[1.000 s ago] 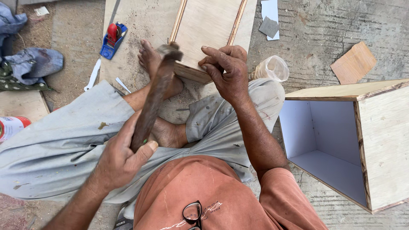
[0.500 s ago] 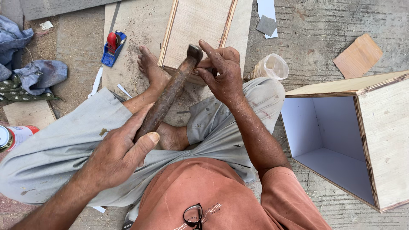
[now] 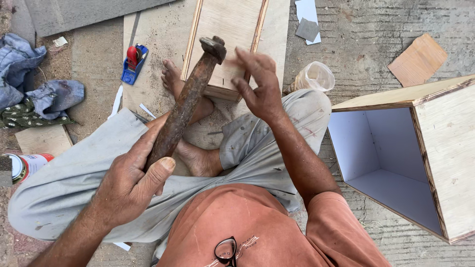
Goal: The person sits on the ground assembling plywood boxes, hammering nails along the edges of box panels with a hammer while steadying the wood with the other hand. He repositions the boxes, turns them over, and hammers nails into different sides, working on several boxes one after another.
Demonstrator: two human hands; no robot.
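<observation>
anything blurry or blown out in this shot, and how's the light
Head view: soft, even daylight with no hard shadows or glare; the right hand has motion-smeared fingertips; the left hand, hammer and open box look sharp; the box's pale inside is bright but not blown out.

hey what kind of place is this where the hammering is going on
Likely an informal woodworking spot on a bare concrete floor: a person sits hammering a plywood panel, beside an open plywood box and a small hand plane.

Left hand [image 3: 129, 185] clenched, right hand [image 3: 257, 84] open
</observation>
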